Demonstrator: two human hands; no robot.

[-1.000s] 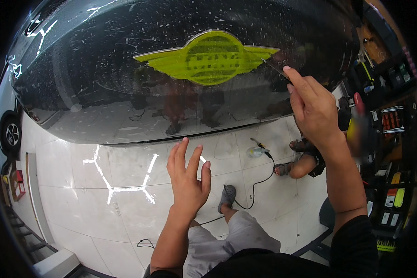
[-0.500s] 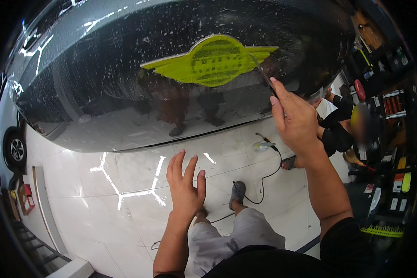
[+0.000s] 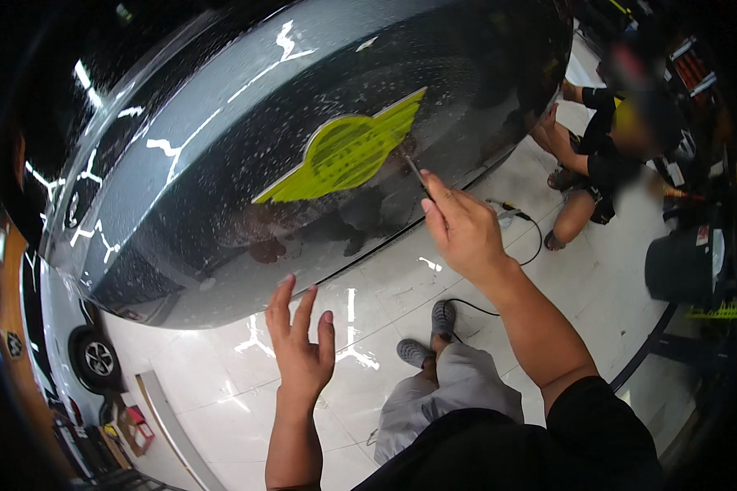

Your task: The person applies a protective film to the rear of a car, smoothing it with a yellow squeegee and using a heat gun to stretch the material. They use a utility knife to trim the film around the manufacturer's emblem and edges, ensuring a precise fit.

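Two hands: right hand pinches thin tool, tip unclear; left hand open, empty.

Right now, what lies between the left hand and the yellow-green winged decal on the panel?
In the head view, only bare, glossy, droplet-speckled dark panel separates the left hand from the yellow-green winged decal.

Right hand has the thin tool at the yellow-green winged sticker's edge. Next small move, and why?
Probably ease the thin dark tool a little further along the edge of the yellow-green winged sticker. The right hand pinches it with the tip at the sticker's right side; the left hand, fingers spread, sits by the glossy grey car panel.
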